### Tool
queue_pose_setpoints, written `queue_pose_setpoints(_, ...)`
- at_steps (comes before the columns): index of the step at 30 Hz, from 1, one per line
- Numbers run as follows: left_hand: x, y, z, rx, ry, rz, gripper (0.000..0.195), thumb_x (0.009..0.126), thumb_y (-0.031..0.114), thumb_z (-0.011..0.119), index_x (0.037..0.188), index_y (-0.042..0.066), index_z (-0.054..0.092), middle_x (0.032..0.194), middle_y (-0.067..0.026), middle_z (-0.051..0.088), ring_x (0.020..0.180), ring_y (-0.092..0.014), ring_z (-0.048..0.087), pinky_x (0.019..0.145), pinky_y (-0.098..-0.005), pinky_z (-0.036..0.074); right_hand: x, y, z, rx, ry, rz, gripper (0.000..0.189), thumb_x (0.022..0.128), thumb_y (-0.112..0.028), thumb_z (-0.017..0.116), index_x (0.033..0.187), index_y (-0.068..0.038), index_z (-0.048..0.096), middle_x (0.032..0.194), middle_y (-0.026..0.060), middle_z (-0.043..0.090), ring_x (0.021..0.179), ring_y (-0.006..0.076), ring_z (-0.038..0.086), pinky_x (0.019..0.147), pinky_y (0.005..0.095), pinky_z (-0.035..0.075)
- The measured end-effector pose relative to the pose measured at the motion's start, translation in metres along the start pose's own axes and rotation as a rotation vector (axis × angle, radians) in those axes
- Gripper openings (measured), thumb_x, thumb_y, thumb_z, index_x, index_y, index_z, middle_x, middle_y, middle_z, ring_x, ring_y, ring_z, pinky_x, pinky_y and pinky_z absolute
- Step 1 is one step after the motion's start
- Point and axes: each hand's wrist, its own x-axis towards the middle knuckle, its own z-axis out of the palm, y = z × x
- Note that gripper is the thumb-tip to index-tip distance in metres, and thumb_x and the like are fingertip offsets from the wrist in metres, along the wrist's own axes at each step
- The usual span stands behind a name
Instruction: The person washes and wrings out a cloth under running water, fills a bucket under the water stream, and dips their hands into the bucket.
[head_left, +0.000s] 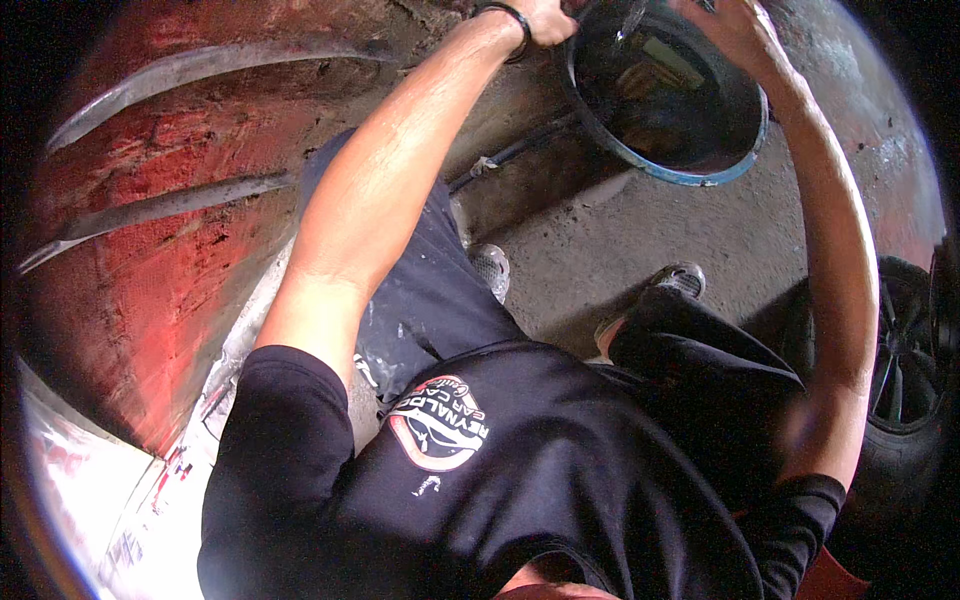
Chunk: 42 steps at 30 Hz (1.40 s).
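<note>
My left hand (551, 22), with a black band at the wrist, is at the upper left rim of a round drum (697, 180) with a blue edge. Its fingers are partly cut off by the top of the picture, so its grip cannot be made out. Over the right side of the drum's opening is my right hand (731, 30), its fingertips also cut off. Between the hands, a thin, clear stream of what looks like water (630, 22) comes down into the drum. The inside is dark, with a pale reflection on what looks like liquid.
A worn red wall (150, 315) with curved grey strips rises on the left. A dark hose or pipe (517, 150) runs along the concrete floor (600, 240) to the drum. A wheel with a tire (900, 360) stands at the right. My shoes (684, 279) are below the drum.
</note>
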Motion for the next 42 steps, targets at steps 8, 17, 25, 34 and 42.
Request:
queue_pose_setpoints(8, -0.01, 0.012, 0.0, -0.015, 0.022, -0.047, 0.017, 0.08, 0.006, 0.064, 0.097, 0.003, 0.069, 0.091, -0.0161, 0.074, 0.084, -0.026, 0.069, 0.079, -0.0382, 0.055, -0.011, 0.017, 0.005, 0.242, -0.332, 0.187, 0.061, 0.085, -0.017, 0.078, 0.141, -0.009, 0.056, 0.111, 0.0182, 0.07, 0.103, 0.0348, 0.069, 0.09, 0.0448, 0.057)
queue_pose_setpoints(17, -0.005, 0.021, -0.008, 0.201, 0.027, -0.165, 0.04, 0.081, 0.015, 0.069, 0.117, -0.003, 0.062, 0.113, -0.0295, 0.07, 0.108, -0.041, 0.068, 0.092, -0.0454, 0.055, -0.017, 0.014, 0.006, 0.088, -0.359, 0.091, 0.083, 0.08, -0.012, 0.074, 0.155, -0.011, 0.037, 0.133, 0.0231, 0.059, 0.124, 0.0405, 0.057, 0.107, 0.0487, 0.047)
queue_pose_setpoints(25, -0.002, 0.024, -0.013, 0.292, -0.024, -0.197, 0.052, 0.08, 0.023, 0.071, 0.119, -0.009, 0.061, 0.117, -0.0343, 0.068, 0.113, -0.045, 0.067, 0.096, -0.0476, 0.055, -0.017, 0.006, -0.002, 0.055, -0.445, 0.177, 0.084, 0.082, -0.013, 0.072, 0.156, -0.011, 0.033, 0.127, 0.025, 0.057, 0.122, 0.0442, 0.055, 0.106, 0.0502, 0.045)
queue_pose_setpoints(34, -0.009, 0.039, -0.019, 0.198, -0.077, -0.18, 0.035, 0.078, 0.016, 0.069, 0.103, -0.007, 0.069, 0.106, -0.0321, 0.071, 0.105, -0.042, 0.07, 0.089, -0.0474, 0.055, -0.017, 0.001, -0.003, 0.015, -0.478, 0.207, 0.085, 0.082, -0.013, 0.071, 0.157, -0.012, 0.032, 0.13, 0.0248, 0.056, 0.125, 0.0438, 0.054, 0.107, 0.0497, 0.046)
queue_pose_setpoints(42, -0.006, 0.028, -0.008, 0.241, 0.001, -0.179, 0.042, 0.079, 0.017, 0.07, 0.113, -0.007, 0.063, 0.112, -0.0323, 0.069, 0.11, -0.044, 0.068, 0.093, -0.0469, 0.055, -0.024, 0.005, 0.002, -0.023, -0.48, 0.202, 0.087, 0.082, -0.013, 0.071, 0.159, -0.009, 0.029, 0.135, 0.026, 0.053, 0.128, 0.0446, 0.052, 0.109, 0.0492, 0.044)
